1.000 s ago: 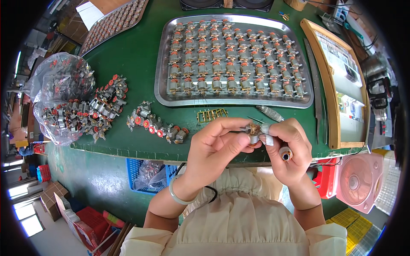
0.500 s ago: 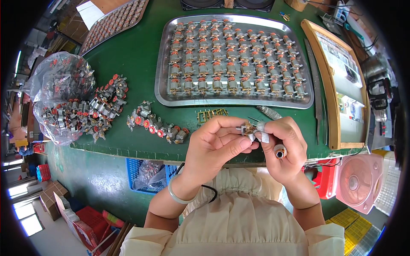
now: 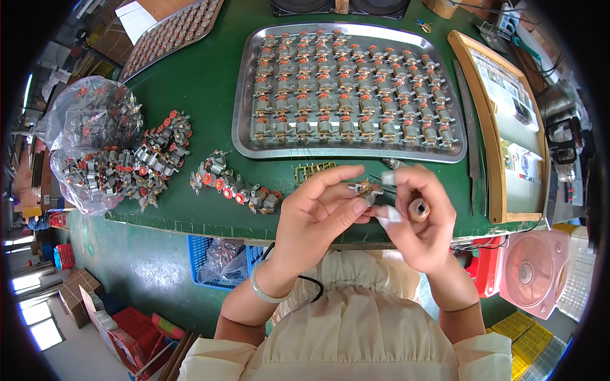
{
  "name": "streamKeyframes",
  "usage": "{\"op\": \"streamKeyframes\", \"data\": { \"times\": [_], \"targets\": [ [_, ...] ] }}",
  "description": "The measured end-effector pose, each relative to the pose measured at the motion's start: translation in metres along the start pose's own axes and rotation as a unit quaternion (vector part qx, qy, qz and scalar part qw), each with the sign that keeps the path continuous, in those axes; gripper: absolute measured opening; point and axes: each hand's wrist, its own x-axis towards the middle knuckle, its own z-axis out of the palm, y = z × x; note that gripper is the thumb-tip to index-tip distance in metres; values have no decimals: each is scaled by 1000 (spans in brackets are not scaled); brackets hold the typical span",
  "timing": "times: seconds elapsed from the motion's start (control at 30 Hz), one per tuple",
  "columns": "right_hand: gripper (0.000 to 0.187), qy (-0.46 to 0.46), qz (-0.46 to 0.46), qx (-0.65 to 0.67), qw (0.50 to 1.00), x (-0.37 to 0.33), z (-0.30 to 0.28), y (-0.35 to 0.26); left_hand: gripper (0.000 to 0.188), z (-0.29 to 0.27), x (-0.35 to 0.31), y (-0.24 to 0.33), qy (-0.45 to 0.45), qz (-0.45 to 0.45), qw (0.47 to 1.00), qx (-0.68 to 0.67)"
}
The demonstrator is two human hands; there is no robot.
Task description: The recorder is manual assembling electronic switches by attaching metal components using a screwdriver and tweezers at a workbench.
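Note:
My left hand (image 3: pixel 321 213) pinches a small metal-cased electrical part (image 3: pixel 367 190) between thumb and fingers, above the front edge of the green table. Close at its right, my right hand (image 3: pixel 422 219) has white wrapping on the thumb and index finger. It grips a thin tool with a round brownish handle (image 3: pixel 418 209); the tool's working end is hard to make out. The right fingertips are slightly apart from the part. Beyond the hands lies a metal tray (image 3: pixel 286 152) with rows of similar parts, each with an orange-red piece.
Loose parts (image 3: pixel 235 190) lie left of my hands, beside a clear plastic bag (image 3: pixel 89 127) of more parts. A brass-coloured frame strip (image 3: pixel 311 170) sits before the tray. To the right stand a long flat metal bar (image 3: pixel 469 120) and a wood-framed case (image 3: pixel 502 127). A blue basket (image 3: pixel 202 257) is below the table.
My right thumb and index finger have spread and drawn back a little from the part. The handle has shifted slightly upward in the right hand. My left hand keeps its pinch.

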Motion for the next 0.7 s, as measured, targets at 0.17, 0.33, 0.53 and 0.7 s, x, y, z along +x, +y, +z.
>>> {"op": "streamKeyframes", "data": {
  "times": [0.17,0.33,0.53,0.7],
  "targets": [
    [32,-73,10,27,997,21,-24,-10,32,-4,-6,-9,16,116,962,246],
    [38,-71,-124,-143,979,35,-30,-11,30,-4,-7,-10,7,123,922,367],
    [48,-38,13,120,992,24,-18,-4,29,-6,-5,-13,11,108,933,344],
    [46,-78,-16,125,989,23,-15,2,29,-7,-6,-11,15,97,934,344]
  ]
}}
